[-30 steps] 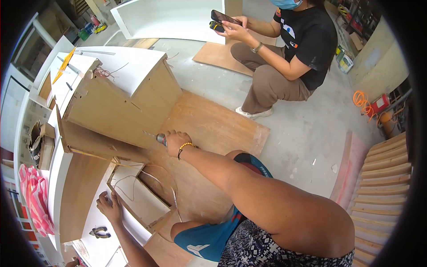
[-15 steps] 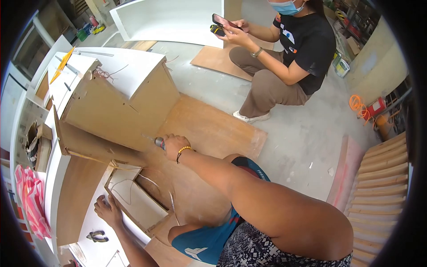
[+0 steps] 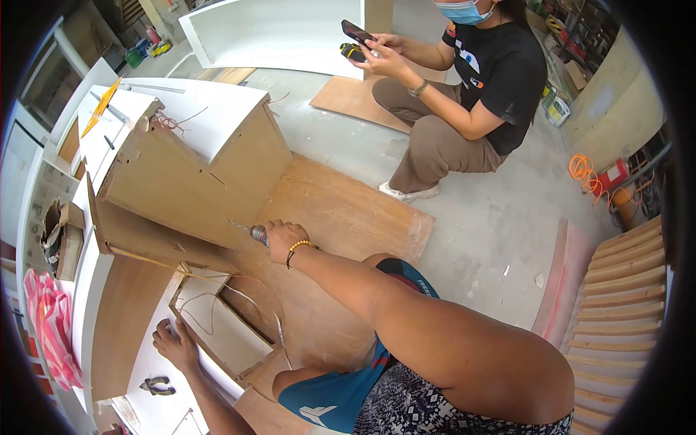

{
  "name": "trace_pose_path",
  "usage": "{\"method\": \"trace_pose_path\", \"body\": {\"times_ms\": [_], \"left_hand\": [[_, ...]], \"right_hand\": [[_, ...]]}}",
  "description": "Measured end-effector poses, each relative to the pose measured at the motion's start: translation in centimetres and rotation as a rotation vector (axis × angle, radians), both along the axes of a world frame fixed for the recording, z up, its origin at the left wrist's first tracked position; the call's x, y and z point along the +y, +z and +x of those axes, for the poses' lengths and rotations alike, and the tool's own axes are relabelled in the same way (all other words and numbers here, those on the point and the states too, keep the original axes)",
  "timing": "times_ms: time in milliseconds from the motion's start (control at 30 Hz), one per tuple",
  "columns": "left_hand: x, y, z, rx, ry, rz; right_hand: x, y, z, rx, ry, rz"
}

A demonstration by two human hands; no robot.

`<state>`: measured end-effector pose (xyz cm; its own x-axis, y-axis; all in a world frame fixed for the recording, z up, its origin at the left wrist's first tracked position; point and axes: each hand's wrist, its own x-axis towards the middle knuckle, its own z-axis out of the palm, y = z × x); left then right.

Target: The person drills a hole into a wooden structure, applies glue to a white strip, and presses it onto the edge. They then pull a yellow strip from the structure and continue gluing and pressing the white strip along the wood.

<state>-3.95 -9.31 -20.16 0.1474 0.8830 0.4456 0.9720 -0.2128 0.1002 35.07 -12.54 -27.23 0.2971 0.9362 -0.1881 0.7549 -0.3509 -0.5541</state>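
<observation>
Around mid-frame, right hand (image 3: 287,241)'s wrapped round a drill (image 3: 259,234), bit toward the tan panel (image 3: 188,185); lower left, left hand (image 3: 176,346) rests loosely by the white panel (image 3: 170,406)'s inner edge. Roomy concrete floor (image 3: 486,225) center right.

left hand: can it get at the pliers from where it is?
Likely yes: the left hand rests on the white panel near the pliers, apparently holding nothing, and I see nothing between them.

Metal drill bit (image 3: 240,226), matt wooden cabinet (image 3: 196,181), wood-grained panel (image 3: 355,210)
</observation>
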Motion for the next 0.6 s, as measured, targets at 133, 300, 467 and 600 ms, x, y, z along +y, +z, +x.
{"method": "trace_pose_path", "body": {"times_ms": [133,300,467,600], "left_hand": [[0.1,-0.11,-0.14,0.011,0.006,0.004],[0.04,-0.14,-0.13,-0.006,0.007,-0.011],[0.04,-0.07,-0.05,-0.01,0.02,-0.029],[-0.02,-0.12,-0.09,-0.022,0.027,-0.035]], "right_hand": [[0.05,0.07,0.02,0.004,-0.003,0.0],[-0.03,0.21,0.02,0.006,0.0,0.002],[-0.26,0.85,0.01,0.001,0.003,-0.016],[-0.16,0.71,-0.06,-0.002,0.005,-0.018]]}}
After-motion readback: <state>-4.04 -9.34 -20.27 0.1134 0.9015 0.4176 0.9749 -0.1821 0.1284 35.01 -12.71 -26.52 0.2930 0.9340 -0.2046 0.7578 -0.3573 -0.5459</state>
